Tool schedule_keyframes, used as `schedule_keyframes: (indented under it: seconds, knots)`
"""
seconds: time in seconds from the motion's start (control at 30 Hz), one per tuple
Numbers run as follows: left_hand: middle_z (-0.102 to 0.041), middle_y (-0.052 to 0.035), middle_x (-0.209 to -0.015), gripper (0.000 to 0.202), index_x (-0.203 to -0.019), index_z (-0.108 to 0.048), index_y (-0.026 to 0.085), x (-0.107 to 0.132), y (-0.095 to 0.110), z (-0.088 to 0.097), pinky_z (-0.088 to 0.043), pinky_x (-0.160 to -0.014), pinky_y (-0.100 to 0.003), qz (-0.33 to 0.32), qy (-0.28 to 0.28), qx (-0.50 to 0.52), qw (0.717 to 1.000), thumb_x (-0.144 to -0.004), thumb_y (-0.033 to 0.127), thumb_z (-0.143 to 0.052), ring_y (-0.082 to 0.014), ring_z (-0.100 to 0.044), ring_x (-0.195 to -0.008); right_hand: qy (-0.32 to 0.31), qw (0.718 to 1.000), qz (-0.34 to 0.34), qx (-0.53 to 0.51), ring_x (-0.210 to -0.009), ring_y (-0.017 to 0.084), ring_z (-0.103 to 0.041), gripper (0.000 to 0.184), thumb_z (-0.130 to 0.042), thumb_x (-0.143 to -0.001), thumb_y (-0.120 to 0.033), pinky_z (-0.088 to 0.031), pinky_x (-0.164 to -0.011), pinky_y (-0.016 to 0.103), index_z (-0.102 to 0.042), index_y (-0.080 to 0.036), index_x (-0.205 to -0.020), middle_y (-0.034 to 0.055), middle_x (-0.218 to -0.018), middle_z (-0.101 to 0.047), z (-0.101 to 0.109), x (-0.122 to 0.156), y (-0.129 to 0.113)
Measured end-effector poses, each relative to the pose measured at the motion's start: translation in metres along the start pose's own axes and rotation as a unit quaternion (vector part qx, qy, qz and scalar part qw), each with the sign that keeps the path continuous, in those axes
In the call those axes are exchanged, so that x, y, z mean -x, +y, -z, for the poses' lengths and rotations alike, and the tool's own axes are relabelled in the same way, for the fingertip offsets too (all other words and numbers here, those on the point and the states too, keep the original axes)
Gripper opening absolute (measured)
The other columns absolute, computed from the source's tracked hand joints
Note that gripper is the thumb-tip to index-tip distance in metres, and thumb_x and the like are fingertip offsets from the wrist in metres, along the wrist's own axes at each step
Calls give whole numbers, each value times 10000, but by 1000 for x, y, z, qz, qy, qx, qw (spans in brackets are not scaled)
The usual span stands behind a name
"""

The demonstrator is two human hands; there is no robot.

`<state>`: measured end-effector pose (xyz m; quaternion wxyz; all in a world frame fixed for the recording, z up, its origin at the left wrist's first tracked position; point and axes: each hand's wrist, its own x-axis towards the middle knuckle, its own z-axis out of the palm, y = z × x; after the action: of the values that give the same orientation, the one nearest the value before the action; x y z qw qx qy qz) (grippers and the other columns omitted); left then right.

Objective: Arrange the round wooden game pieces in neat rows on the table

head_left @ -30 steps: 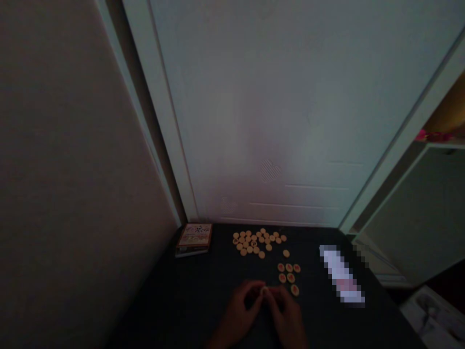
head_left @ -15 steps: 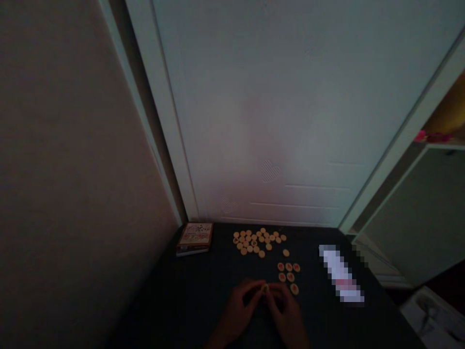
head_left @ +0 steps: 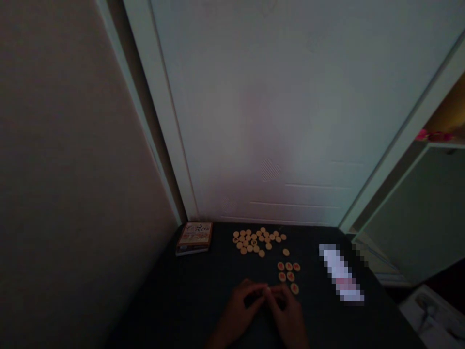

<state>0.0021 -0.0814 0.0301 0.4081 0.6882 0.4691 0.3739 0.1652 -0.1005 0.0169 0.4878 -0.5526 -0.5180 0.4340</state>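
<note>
Pretty dim shot, but here's what's visible. Both hands sit low in the middle of the dark table, fingers curled in toward each other. The left hand and right hand meet at the fingertips, and there's a small pale disc pinched right between them, just above the table surface. Both look closed on it, though it's too dark to say which hand takes more of the grip.

Just to the right of the fingertips there's a little group of 6 red-marked discs, laid flat in rough rows of 3, 2 and 1. The closest one is just beside the right hand's fingers. A bit further back 1 lone plain disc lies by itself, and behind that a loose pile of plain discs is spread out near the door.

At the back left corner of the table a small printed box lies flat, well apart from the hands. On the right side there's a long pale object that's blurred out, so no idea what it is.
</note>
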Motion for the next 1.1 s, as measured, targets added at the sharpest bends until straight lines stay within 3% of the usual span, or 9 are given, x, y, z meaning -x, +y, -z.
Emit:
schedule_keyframes:
  seconds: [0.2,0.4,1.1]
  knots:
    - [-765,-22,-1041,241,-1112,-748,317,1,7,2,-515,-935,-331,11,3,2,1000,-892,366,-662,-210,-681,-971,-4,1000,-1,4,-847,257,-739,412,-599,-864,-609,-561,-738,301,-680,-206,-841,101,-911,-788,1,-1,0]
    - [-773,-18,-1044,256,-1118,-746,306,1,2,0,-502,-969,-348,16,19,5,1000,-882,374,-670,-219,-682,-990,-18,1000,14,-21,-915,258,-731,399,-575,-892,-587,-560,-818,325,-682,-204,-928,110,-992,-775,1,-2,-1]
    - [-776,-12,-1034,257,-1111,-749,311,-1,3,0,-516,-951,-342,22,19,-10,1000,-871,339,-663,-223,-679,-1000,-28,999,20,-21,-875,258,-742,426,-603,-867,-606,-565,-802,339,-676,-203,-985,104,-966,-782,1,1,-7]
